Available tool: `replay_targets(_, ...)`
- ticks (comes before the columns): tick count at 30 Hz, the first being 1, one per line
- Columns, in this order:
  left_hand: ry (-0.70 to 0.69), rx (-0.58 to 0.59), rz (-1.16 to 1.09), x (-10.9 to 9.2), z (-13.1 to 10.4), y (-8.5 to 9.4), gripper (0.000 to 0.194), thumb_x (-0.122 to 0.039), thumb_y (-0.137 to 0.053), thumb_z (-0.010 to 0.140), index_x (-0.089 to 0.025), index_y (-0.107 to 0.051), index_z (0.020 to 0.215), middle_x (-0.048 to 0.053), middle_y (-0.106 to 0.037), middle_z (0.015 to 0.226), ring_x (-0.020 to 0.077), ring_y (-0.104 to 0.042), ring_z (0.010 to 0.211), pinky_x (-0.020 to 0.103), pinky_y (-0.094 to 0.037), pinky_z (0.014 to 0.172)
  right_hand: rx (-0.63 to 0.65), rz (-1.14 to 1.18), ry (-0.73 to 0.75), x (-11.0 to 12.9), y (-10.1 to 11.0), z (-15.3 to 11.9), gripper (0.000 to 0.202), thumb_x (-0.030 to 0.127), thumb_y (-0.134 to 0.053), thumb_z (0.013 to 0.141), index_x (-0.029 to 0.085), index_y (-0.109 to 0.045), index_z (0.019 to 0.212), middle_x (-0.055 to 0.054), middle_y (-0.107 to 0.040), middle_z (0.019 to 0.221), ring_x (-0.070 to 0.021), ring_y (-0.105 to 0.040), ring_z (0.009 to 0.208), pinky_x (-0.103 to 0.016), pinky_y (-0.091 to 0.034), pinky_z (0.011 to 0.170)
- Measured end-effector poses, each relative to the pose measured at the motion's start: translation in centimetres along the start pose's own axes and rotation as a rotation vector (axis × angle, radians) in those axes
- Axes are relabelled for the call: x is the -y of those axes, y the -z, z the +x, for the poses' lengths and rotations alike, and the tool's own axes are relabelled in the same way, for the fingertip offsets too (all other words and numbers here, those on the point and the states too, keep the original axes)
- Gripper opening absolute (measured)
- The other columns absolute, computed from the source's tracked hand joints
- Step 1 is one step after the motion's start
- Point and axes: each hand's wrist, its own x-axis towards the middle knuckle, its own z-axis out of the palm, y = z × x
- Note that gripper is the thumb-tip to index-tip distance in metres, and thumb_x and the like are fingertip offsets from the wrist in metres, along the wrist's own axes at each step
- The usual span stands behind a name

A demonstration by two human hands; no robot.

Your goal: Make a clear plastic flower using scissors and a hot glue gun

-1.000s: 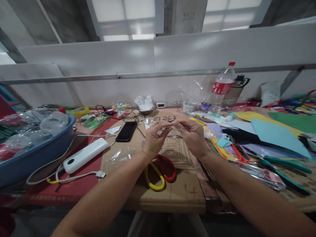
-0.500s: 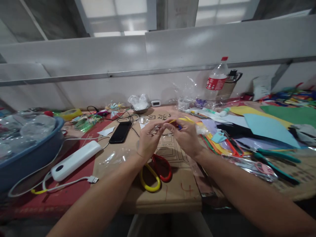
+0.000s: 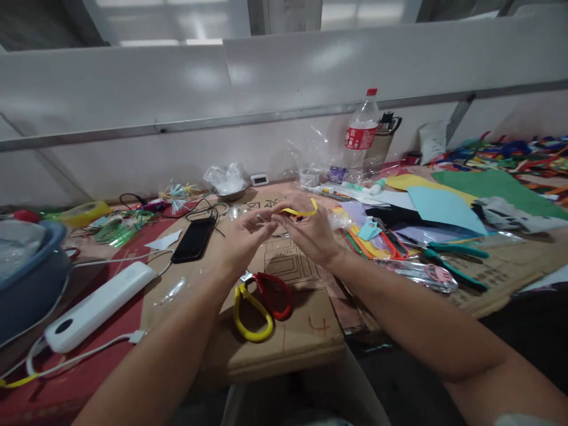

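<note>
My left hand [image 3: 246,239] and my right hand [image 3: 310,234] meet above the cardboard [image 3: 306,337], fingertips touching. A thin yellow strip [image 3: 306,213] curves over the fingers of my right hand, which is closed on it. The fingers of my left hand are pinched together at the same spot; what lies between them is too small and hidden to make out. Beneath my wrists lie scissors [image 3: 270,302] with one yellow and one red handle, their blades mostly covered by my left hand and wrist.
Left of my hands are a black phone [image 3: 193,239], a white power bank [image 3: 100,307] with cable and a blue basin [image 3: 35,284]. To the right lie teal-handled pliers [image 3: 457,257], a light blue sheet [image 3: 444,210] and a green sheet [image 3: 492,192]. A plastic bottle [image 3: 361,139] stands at the back.
The view has turned to the right, so the table things sit further left. More of the yellow strip now shows, looping over my right hand. A blue bit seen there earlier is hidden.
</note>
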Motion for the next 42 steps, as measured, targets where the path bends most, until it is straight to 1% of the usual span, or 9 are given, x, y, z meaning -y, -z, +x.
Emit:
replay_targets(8,-0.004,0.004,-0.012,1.4,0.9,1.0,0.028,-0.037,-0.082,0.074,-0.019,-0.079,0.095,0.006,-0.075,0.088,0.0148,-0.064,0.075,0.027,-0.051,0.069,0.063,0.152,-0.11,0.4,0.1,0.0,0.019,0.034,-0.063,0.095,0.021,-0.076,0.09,-0.002,-0.075,0.088,-0.0162,-0.067,0.082,-0.03,-0.051,0.078)
replay_targets(13,-0.087,-0.083,0.06,0.7,0.7,0.7,0.025,-0.037,-0.082,0.074,-0.018,-0.077,0.089,0.005,-0.074,0.087,0.0153,-0.066,0.079,0.027,-0.051,0.072,0.0,0.255,-0.206,0.0,-0.1,0.3,0.021,0.034,-0.065,0.093,0.018,-0.074,0.084,-0.002,-0.069,0.079,-0.0138,-0.06,0.074,-0.026,-0.048,0.069)
replay_targets(22,-0.094,-0.02,-0.021,0.1,0.3,0.0,0.024,-0.037,-0.084,0.072,-0.019,-0.076,0.084,0.006,-0.075,0.088,0.0168,-0.068,0.083,0.031,-0.053,0.078,0.023,0.419,-0.332,-0.6,-0.3,0.8,0.026,0.043,-0.071,0.085,0.018,-0.073,0.08,0.0,-0.065,0.073,-0.0113,-0.055,0.066,-0.025,-0.045,0.062)
replay_targets(25,0.018,-0.009,-0.106,0.3,0.3,0.0,0.024,-0.035,-0.085,0.071,-0.018,-0.074,0.083,0.004,-0.074,0.081,0.0149,-0.067,0.077,0.027,-0.051,0.071,0.068,0.511,-0.466,-1.0,-0.1,1.1,0.03,0.047,-0.075,0.079,0.018,-0.073,0.079,0.0,-0.066,0.072,-0.0104,-0.056,0.064,-0.024,-0.045,0.059)
replay_targets(28,0.247,-0.03,-0.351,0.6,0.5,0.2,0.026,-0.033,-0.084,0.07,-0.018,-0.069,0.085,0.005,-0.074,0.083,0.0162,-0.07,0.079,0.028,-0.054,0.071,0.081,0.552,-0.617,-2.0,0.2,1.6,0.035,0.051,-0.078,0.074,0.017,-0.072,0.081,-0.002,-0.071,0.079,-0.0097,-0.058,0.065,-0.021,-0.045,0.057)
replay_targets(30,0.359,-0.086,-0.499,0.8,0.8,0.6,0.028,-0.031,-0.084,0.069,-0.019,-0.067,0.089,0.005,-0.074,0.088,0.0173,-0.071,0.081,0.03,-0.056,0.072,0.057,0.551,-0.686,-2.9,0.5,1.8,0.037,0.05,-0.08,0.071,0.016,-0.072,0.084,-0.003,-0.071,0.08,-0.0092,-0.057,0.063,-0.02,-0.044,0.055)
replay_targets(33,0.394,-0.196,-0.592,1.5,1.6,1.3,0.029,-0.03,-0.082,0.069,-0.019,-0.066,0.09,0.006,-0.073,0.088,0.0167,-0.071,0.08,0.026,-0.053,0.064,0.013,0.469,-0.719,-4.6,1.0,2.2,0.029,0.042,-0.077,0.073,0.015,-0.072,0.085,-0.003,-0.071,0.078,-0.0086,-0.056,0.06,-0.02,-0.043,0.053)
replay_targets(37,0.273,-0.371,-0.634,2.1,3.0,3.2,0.024,-0.029,-0.079,0.071,-0.021,-0.064,0.088,0.003,-0.072,0.087,0.0145,-0.07,0.082,0.025,-0.053,0.067,-0.007,0.164,-0.592,-6.2,1.6,2.3,0.017,0.031,-0.069,0.078,0.015,-0.074,0.083,-0.003,-0.072,0.079,-0.011,-0.058,0.062,-0.025,-0.046,0.059)
replay_targets(42,-0.072,-0.529,-0.441,1.2,4.0,6.1,0.025,-0.041,-0.077,0.076,-0.026,-0.064,0.091,0.004,-0.074,0.096,0.0185,-0.07,0.095,0.03,-0.055,0.074,-0.021,-0.053,-0.461,-5.9,2.5,2.7,0.017,0.027,-0.065,0.082,0.015,-0.077,0.087,-0.004,-0.074,0.078,-0.0156,-0.063,0.068,-0.031,-0.049,0.068)
